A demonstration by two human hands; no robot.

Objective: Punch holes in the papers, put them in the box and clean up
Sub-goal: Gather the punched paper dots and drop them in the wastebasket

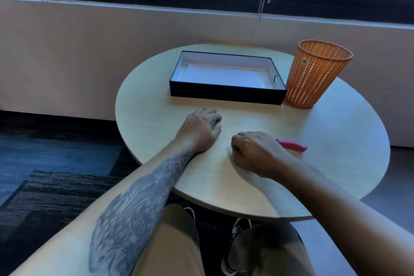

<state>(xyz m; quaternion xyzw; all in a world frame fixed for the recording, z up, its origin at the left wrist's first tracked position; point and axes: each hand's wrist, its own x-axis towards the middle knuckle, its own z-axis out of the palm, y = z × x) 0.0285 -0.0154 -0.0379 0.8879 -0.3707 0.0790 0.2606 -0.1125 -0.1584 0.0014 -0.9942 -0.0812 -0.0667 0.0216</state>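
1. Two bare hands rest on the round light-wood table (pixel 336 163) that fills the middle of the frame.
2. Left of centre, the left hand (pixel 199 130), on a tattooed forearm (pixel 134 208), lies knuckles-up on the tabletop with fingers curled loosely under; it grasps nothing that I can see.
3. Above it, toward the upper middle, sits the shallow black rectangular box with a white lining (pixel 226 93), open-topped, with white sheets of paper (pixel 224 75) lying flat inside; small holes show near the sheets' right edge.
4. Just right of centre, the right hand (pixel 255 152) rests on the table, fingers bent inward; whether it pinches anything I cannot tell.
5. Just behind that hand lies the pink hole punch (pixel 293 145), partly hidden by the wrist.
6. Upper right, the orange perforated plastic wastebasket (pixel 313 74) stands upright, just beside the box's right end.
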